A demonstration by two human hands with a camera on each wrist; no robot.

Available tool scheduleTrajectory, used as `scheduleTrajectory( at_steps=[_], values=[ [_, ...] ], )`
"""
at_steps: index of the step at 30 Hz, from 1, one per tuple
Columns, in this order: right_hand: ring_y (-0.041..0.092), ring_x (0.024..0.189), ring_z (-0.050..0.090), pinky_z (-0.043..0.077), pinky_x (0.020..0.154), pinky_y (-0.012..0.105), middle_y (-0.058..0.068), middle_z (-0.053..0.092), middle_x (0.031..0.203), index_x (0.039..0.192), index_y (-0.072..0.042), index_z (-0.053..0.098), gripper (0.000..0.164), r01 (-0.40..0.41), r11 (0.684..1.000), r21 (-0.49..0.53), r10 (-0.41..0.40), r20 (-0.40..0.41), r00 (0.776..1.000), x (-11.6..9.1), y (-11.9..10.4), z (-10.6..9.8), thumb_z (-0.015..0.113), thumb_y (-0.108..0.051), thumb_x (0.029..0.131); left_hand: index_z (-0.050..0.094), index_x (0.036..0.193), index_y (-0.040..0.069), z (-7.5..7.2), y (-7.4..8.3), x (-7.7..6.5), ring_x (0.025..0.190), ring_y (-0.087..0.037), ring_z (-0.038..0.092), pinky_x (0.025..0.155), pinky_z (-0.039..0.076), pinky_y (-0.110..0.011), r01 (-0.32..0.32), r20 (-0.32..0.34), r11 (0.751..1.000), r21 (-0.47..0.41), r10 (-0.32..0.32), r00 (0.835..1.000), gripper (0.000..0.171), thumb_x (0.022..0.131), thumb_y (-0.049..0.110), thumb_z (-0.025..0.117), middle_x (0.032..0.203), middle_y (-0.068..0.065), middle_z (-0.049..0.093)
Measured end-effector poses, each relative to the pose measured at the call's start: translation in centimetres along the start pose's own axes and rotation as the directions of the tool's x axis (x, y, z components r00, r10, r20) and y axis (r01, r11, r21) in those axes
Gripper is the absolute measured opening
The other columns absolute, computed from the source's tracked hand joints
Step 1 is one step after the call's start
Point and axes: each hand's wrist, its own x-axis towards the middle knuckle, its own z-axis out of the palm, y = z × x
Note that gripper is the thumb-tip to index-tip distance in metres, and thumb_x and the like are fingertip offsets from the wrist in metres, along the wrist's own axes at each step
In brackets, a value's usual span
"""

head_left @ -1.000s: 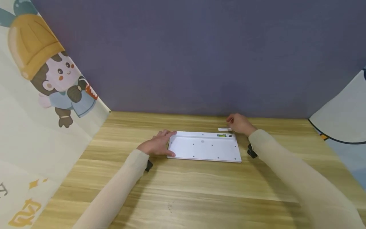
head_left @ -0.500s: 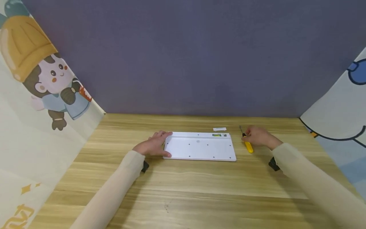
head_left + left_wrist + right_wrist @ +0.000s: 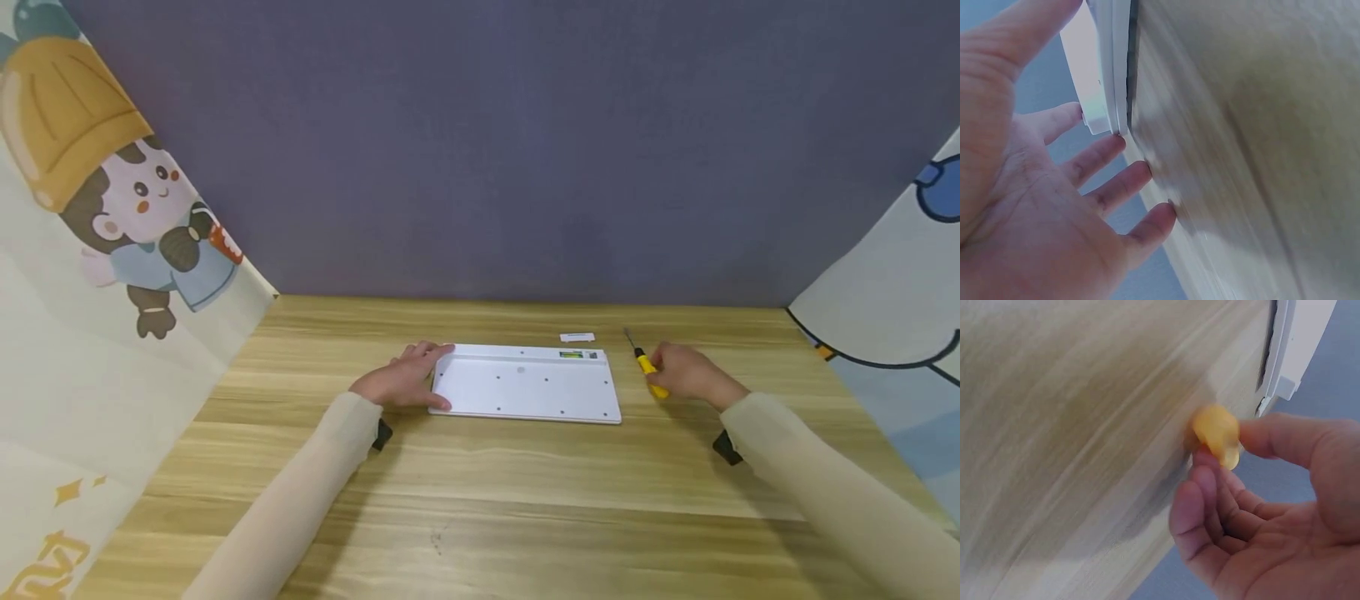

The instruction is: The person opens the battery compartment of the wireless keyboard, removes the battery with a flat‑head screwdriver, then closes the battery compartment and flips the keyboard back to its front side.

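A white keyboard (image 3: 531, 390) lies upside down on the table, with several small dark dots on its underside. In its far right corner the battery compartment is uncovered, and a green battery (image 3: 572, 355) shows inside. My left hand (image 3: 405, 379) rests at the keyboard's left end, thumb and index finger touching its edges and the other fingers spread straight. To the right of the keyboard, my right hand (image 3: 686, 372) pinches the yellow handle of a screwdriver (image 3: 645, 363) between thumb and fingers. The screwdriver's metal shaft points away from me. A small white battery cover (image 3: 577, 337) lies behind the compartment.
The wood-patterned table (image 3: 480, 500) ends at a dark grey-blue panel (image 3: 480, 150) at the back. Cartoon-printed walls stand on the left and right sides.
My right hand has moved from beside the battery cover to the right and towards me. The screwdriver, not seen in the oldest frame, now shows in its fingers. My left hand stays put.
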Motion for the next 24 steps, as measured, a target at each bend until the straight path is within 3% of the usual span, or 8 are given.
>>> scheduleTrajectory(
  at_steps=[4, 8, 14, 21, 24],
  values=[
    [0.021, 0.071, 0.057, 0.049, 0.062, 0.036, 0.023, 0.062, 0.097, 0.111, 0.016, 0.052, 0.036, -0.013, 1.0, 0.006, 0.013, -0.044, 0.999, 0.1, -0.1, -0.1, 0.058, -0.013, 0.091, 0.022, 0.151, 0.017, 0.1, 0.1, 0.0, 0.131, -0.032, 0.027, 0.102, 0.025, -0.057, 0.004, -0.004, 1.0, 0.002, -0.004, 1.0, 0.098, 0.075, 0.045, 0.077, 0.144, -0.011, 0.03],
    [0.026, 0.075, 0.059, 0.049, 0.063, 0.039, 0.023, 0.062, 0.094, 0.112, 0.015, 0.052, 0.033, 0.003, 0.999, 0.051, 0.004, -0.139, 0.99, 0.0, -0.4, -0.5, 0.057, -0.01, 0.092, 0.022, 0.151, 0.017, 0.2, 0.1, 0.1, 0.131, -0.031, 0.028, 0.102, 0.027, -0.056, 0.009, -0.013, 1.0, 0.004, -0.009, 1.0, 0.099, 0.074, 0.045, 0.078, 0.144, -0.011, 0.03],
    [0.023, 0.07, 0.051, 0.044, 0.062, 0.037, 0.018, 0.058, 0.092, 0.118, 0.011, 0.054, 0.034, 0.068, 0.995, 0.073, -0.044, -0.292, 0.955, -0.4, -1.4, -1.1, 0.058, -0.01, 0.091, 0.023, 0.15, 0.014, 0.1, 0.1, 0.0, 0.131, -0.033, 0.028, 0.101, 0.026, -0.059, -0.003, -0.026, 1.0, 0.012, 0.003, 1.0, 0.099, 0.074, 0.045, 0.078, 0.144, -0.014, 0.031],
    [0.022, 0.071, 0.051, 0.043, 0.061, 0.036, 0.014, 0.062, 0.094, 0.117, 0.004, 0.059, 0.03, 0.147, 0.987, 0.06, -0.117, -0.349, 0.93, -0.7, -2.8, -1.7, 0.061, -0.012, 0.092, 0.024, 0.149, 0.012, 0.1, 0.1, 0.1, 0.132, -0.034, 0.027, 0.101, 0.025, -0.062, -0.002, -0.027, 1.0, 0.016, 0.003, 1.0, 0.098, 0.074, 0.044, 0.078, 0.143, -0.015, 0.031],
    [0.021, 0.069, 0.053, 0.045, 0.059, 0.034, 0.013, 0.064, 0.092, 0.108, 0.003, 0.063, 0.022, 0.198, 0.979, 0.046, -0.162, -0.416, 0.895, -0.7, -3.3, -1.7, 0.063, -0.01, 0.09, 0.023, 0.15, 0.013, 0.2, 0.0, 0.2, 0.132, -0.034, 0.027, 0.101, 0.025, -0.061, -0.001, -0.021, 1.0, 0.02, 0.002, 1.0, 0.099, 0.074, 0.045, 0.078, 0.143, -0.014, 0.031]
  ],
)
